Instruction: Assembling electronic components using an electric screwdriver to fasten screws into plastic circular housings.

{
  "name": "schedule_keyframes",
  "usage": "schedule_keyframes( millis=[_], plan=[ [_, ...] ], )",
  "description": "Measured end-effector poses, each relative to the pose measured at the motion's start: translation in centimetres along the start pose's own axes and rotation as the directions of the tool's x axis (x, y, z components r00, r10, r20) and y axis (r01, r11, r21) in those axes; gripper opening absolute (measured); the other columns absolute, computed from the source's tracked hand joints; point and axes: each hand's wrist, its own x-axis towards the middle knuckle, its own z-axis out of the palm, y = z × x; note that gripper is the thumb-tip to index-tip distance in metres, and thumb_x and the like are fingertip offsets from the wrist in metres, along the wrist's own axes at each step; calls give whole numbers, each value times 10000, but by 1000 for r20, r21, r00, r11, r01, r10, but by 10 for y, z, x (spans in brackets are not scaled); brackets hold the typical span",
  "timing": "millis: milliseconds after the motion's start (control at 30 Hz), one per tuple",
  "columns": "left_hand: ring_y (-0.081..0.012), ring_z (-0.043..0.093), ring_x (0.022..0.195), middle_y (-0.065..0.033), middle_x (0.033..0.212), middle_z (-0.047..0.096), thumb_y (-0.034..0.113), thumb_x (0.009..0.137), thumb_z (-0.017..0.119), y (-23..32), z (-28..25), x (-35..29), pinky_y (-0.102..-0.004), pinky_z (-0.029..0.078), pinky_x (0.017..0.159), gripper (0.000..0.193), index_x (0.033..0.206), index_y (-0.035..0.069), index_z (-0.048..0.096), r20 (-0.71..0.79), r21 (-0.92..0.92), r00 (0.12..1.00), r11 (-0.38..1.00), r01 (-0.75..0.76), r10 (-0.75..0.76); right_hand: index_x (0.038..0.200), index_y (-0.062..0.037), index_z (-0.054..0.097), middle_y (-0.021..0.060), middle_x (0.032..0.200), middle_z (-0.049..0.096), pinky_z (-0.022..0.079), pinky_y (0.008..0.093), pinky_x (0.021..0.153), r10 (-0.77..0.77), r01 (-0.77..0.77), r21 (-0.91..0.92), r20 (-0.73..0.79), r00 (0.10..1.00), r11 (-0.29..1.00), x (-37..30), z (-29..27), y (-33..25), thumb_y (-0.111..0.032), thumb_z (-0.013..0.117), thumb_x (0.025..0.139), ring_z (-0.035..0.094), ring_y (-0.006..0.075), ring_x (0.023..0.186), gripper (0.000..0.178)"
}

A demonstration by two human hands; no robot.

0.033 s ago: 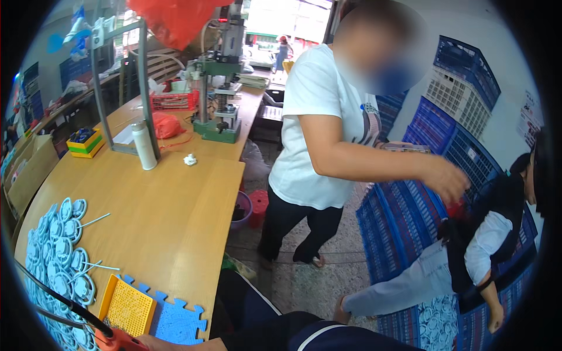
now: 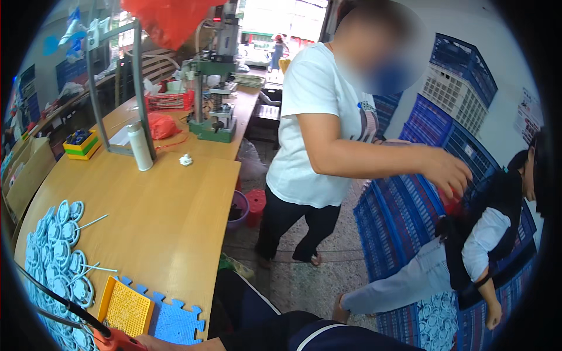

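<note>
At the lower edge my right hand (image 2: 151, 343), mostly cut off by the frame, is closed at the red end of an electric screwdriver (image 2: 120, 340). A black cable (image 2: 64, 300) runs up and left from it. Close by on the table lies a yellow tray (image 2: 127, 304) with small grey bits at its near end, partly over a blue foam mat (image 2: 177, 323). To the left spreads a heap of pale blue round plastic parts (image 2: 58, 251), a few with thin stems sticking out. My left hand is out of view.
A person in a white T-shirt (image 2: 319, 134) stands right of the table (image 2: 181, 216), one arm outstretched. Another person (image 2: 480, 234) leans at the right by blue crates (image 2: 395, 234). A green press (image 2: 213, 126), white bottle (image 2: 139, 146) and metal frame (image 2: 140, 82) stand farther back.
The view has shifted slightly, so the scene sits a little farther left. The standing person's outstretched hand has moved slightly and is less blurred. My right hand stays at the screwdriver.
</note>
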Motion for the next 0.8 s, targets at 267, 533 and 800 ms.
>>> schedule_keyframes(
  millis=[267, 533, 800],
  plan=[
    [-282, 557, 902, -154, 980, 620, 177, 858, 614, 33, 11, 16, -380, 438, 847, 202, 932, -10, 627, -43, -25, 999, 1000, -8, 7, 1175, -32, 570, -6, 951, 595, 469, 248, 692, -2, 3, 15, -68, 998, 1000, -22, 7, -29, -302, 840, 707, 564, 97, 823, 604],
    [-256, 554, 841, -124, 855, 595, 95, 800, 647, 74, 18, 28, -365, 457, 777, 84, 822, 22, 613, 74, 100, 980, 977, -191, 184, 1132, -31, 575, -7, 942, 591, 461, 243, 695, -118, 127, 64, -139, 983, 990, -44, 4, -62, -290, 861, 678, 556, 87, 835, 596],
    [-192, 590, 916, -119, 1013, 589, 40, 896, 598, -3, 40, -5, -276, 540, 779, 129, 1010, 0, 555, -33, -66, 999, 997, -27, 25, 1096, -36, 585, -12, 925, 596, 457, 240, 680, 46, -45, 16, -86, 995, 999, -48, 0, -38, -279, 855, 684, 561, 83, 803, 550]
  ],
)
